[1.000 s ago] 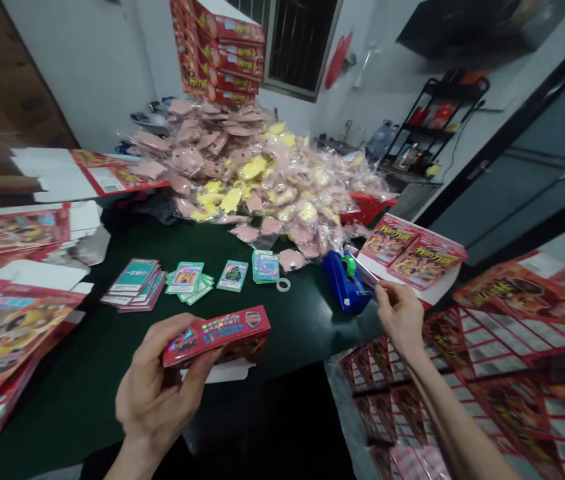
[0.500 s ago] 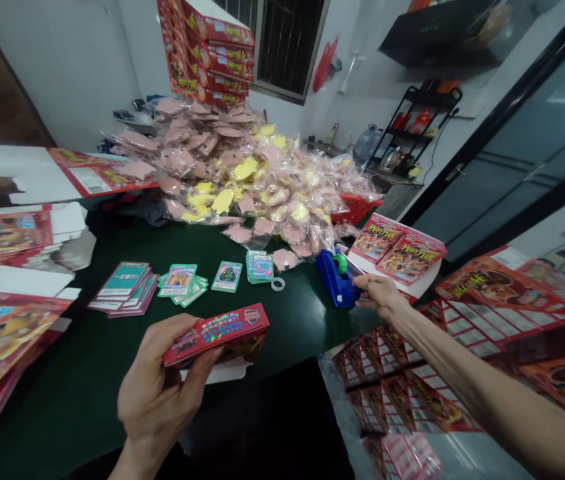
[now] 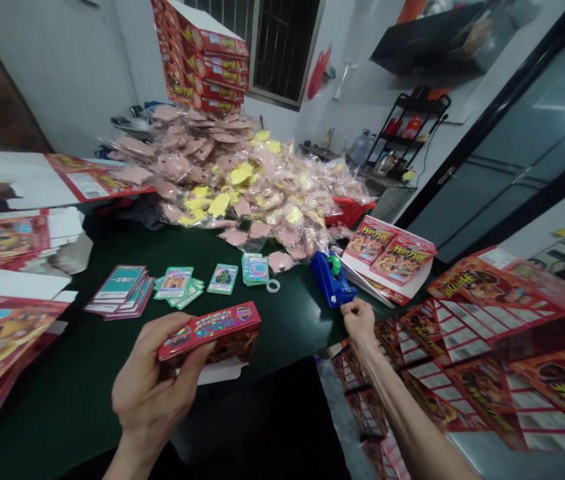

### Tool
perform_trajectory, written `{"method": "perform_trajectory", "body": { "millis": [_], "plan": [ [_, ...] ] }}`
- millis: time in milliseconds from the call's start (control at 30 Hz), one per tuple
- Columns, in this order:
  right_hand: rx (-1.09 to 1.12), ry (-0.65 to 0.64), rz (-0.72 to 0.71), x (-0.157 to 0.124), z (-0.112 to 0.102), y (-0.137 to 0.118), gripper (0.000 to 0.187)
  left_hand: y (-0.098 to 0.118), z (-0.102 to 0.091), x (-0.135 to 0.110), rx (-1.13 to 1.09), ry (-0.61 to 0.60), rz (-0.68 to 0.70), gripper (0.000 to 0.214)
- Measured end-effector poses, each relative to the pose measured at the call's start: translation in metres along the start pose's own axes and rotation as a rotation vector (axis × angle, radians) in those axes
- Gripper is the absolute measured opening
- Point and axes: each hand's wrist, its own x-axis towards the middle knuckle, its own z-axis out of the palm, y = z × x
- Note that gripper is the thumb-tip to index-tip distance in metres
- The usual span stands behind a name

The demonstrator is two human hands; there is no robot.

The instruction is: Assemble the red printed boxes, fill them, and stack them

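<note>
My left hand (image 3: 157, 387) is closed around a small red printed box (image 3: 222, 327), thumb in front and fingers behind. A white flap (image 3: 217, 375) sticks out below the box. My right hand (image 3: 359, 320) has its fingers pinched together at the front end of a blue tape dispenser (image 3: 329, 277). Whatever lies between those fingertips is too small to make out. A green roll (image 3: 333, 265) sits in the dispenser. Left of it, on the dark green table (image 3: 282, 333), are a small white ring (image 3: 273, 286) and several piles of cards (image 3: 175, 283).
Bagged pink and yellow pieces (image 3: 242, 180) form a large heap at the back, below stacked red cartons (image 3: 207, 60). Flattened boxes (image 3: 2, 333) lie at the left. Two red boxes (image 3: 392, 257) rest beside the dispenser; more filled rows (image 3: 487, 320) stand lower right.
My right hand has moved from the dispenser's side to its front end, slightly down and left, and its fingers have closed. My left hand still holds the box.
</note>
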Motion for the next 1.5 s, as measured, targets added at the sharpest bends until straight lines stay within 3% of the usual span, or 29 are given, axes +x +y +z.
{"method": "perform_trajectory", "body": {
  "millis": [100,200,267,367,467,533,667,833,1033,1167,1267,1367,1500],
  "plan": [
    [-0.087,0.013,-0.041,-0.011,-0.009,-0.011,0.019,0.005,-0.001,-0.001,0.061,0.010,-0.046,0.041],
    [-0.088,-0.021,-0.107,-0.041,-0.025,-0.042,0.020,0.012,0.001,-0.002,0.078,0.031,-0.123,0.041],
    [-0.035,-0.169,-0.155,-0.070,-0.032,-0.076,0.016,0.015,0.003,-0.002,0.051,0.028,-0.148,0.041],
    [0.180,-0.539,-0.229,-0.116,-0.028,-0.140,0.014,0.016,0.005,-0.003,0.008,0.034,-0.135,0.041],
    [0.439,-0.688,-0.149,-0.148,-0.007,-0.190,0.014,0.015,0.003,-0.005,-0.028,0.019,-0.121,0.041],
    [0.601,-0.769,-0.017,-0.159,0.009,-0.203,0.014,0.015,0.001,-0.005,-0.077,-0.007,-0.110,0.040],
    [0.787,-0.851,0.208,-0.165,0.029,-0.200,0.017,0.014,-0.002,-0.002,-0.166,-0.055,-0.053,0.037],
    [0.811,-0.865,0.326,-0.165,0.031,-0.199,0.026,0.015,-0.009,0.005,-0.131,-0.122,0.026,0.038],
    [0.736,-0.824,0.346,-0.163,0.028,-0.210,0.035,0.013,-0.023,0.016,0.114,-0.378,0.248,0.034],
    [0.603,-0.784,0.281,-0.165,0.041,-0.190,0.036,0.011,-0.025,0.024,0.063,-0.478,0.223,0.036],
    [0.469,-0.763,0.353,-0.173,0.057,-0.159,0.043,0.010,-0.024,0.030,-0.012,-0.488,0.180,0.042],
    [0.399,-0.840,0.452,-0.180,0.066,-0.136,0.045,0.010,-0.027,0.034,-0.045,-0.463,0.117,0.042],
    [0.424,-0.848,0.406,-0.177,0.063,-0.138,0.046,0.007,-0.039,0.022,-0.027,-0.166,-0.145,0.033]
  ]
}}
